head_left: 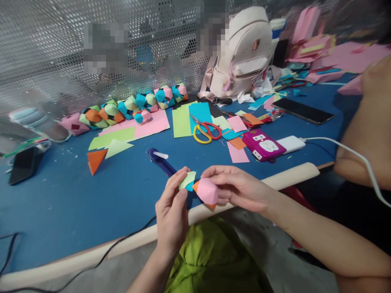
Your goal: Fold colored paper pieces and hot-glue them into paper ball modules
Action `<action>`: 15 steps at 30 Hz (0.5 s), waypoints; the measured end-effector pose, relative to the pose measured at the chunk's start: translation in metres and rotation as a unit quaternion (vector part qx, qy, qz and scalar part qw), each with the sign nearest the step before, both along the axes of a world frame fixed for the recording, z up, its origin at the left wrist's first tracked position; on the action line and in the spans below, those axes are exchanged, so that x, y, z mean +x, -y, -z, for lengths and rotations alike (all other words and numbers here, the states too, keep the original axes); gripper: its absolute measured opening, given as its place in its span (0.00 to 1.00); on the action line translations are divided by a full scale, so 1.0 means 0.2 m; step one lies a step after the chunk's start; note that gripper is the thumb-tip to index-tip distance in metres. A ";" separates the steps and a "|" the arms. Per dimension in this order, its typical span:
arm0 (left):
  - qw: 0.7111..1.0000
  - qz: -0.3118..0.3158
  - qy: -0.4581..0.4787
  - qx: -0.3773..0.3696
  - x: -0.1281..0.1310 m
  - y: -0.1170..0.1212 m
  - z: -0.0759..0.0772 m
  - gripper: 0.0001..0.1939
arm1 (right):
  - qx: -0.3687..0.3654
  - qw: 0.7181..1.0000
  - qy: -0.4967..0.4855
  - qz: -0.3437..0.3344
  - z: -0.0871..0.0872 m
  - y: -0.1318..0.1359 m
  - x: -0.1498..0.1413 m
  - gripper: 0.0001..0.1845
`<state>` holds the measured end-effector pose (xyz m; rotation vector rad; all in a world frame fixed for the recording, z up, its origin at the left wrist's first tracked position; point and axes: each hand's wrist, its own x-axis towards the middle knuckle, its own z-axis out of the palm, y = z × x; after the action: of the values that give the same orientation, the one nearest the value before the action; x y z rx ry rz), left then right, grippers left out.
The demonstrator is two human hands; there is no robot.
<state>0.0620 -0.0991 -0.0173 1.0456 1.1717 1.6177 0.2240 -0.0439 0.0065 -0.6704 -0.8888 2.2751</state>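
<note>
Over the table's front edge, my left hand (pixel 173 207) is closed on a folded paper piece (pixel 188 180) in pale green and blue. My right hand (pixel 236 185) grips a pink and orange folded paper piece (pixel 208 191), its fingers behind it. The two pieces are side by side, and I cannot tell whether they join. Just beyond my left hand lies a long dark blue tool (pixel 161 160) with a white part, its near end hidden. Farther left, an orange paper triangle (pixel 96 161) and a pale green one (pixel 117 148) rest on the blue table (pixel 106 211).
Several multicoloured paper balls (pixel 128 108) line the back. Scissors (pixel 203 130) lie on paper sheets in the middle. A purple power adapter (pixel 263 145), a phone (pixel 302 110) and a backpack (pixel 244 57) are to the right. Another person's arm (pixel 363 122) reaches in at right.
</note>
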 end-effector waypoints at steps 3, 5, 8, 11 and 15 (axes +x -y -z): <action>0.999 -0.007 -0.042 0.015 -0.01 0.00 0.02 0.14 | 0.006 1.000 0.001 0.011 0.01 0.00 0.00 0.07; 0.997 -0.009 -0.067 0.036 -0.01 0.01 0.03 0.14 | 0.009 1.000 0.002 0.017 0.02 0.00 0.00 0.07; 0.991 -0.013 -0.109 0.071 -0.01 0.01 0.03 0.14 | 0.011 1.000 0.006 0.024 0.02 0.00 -0.01 0.07; 0.985 -0.014 -0.149 0.089 -0.02 0.01 0.02 0.15 | 0.019 0.999 0.027 0.033 0.01 0.00 -0.01 0.08; 0.977 -0.026 -0.185 0.100 -0.02 0.01 0.01 0.17 | 0.051 0.996 0.055 0.049 0.01 0.00 -0.02 0.09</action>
<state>0.0587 -0.1018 -0.0202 1.5071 1.3023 1.6511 0.2208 -0.0430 0.0049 -0.7809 -0.9956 2.1077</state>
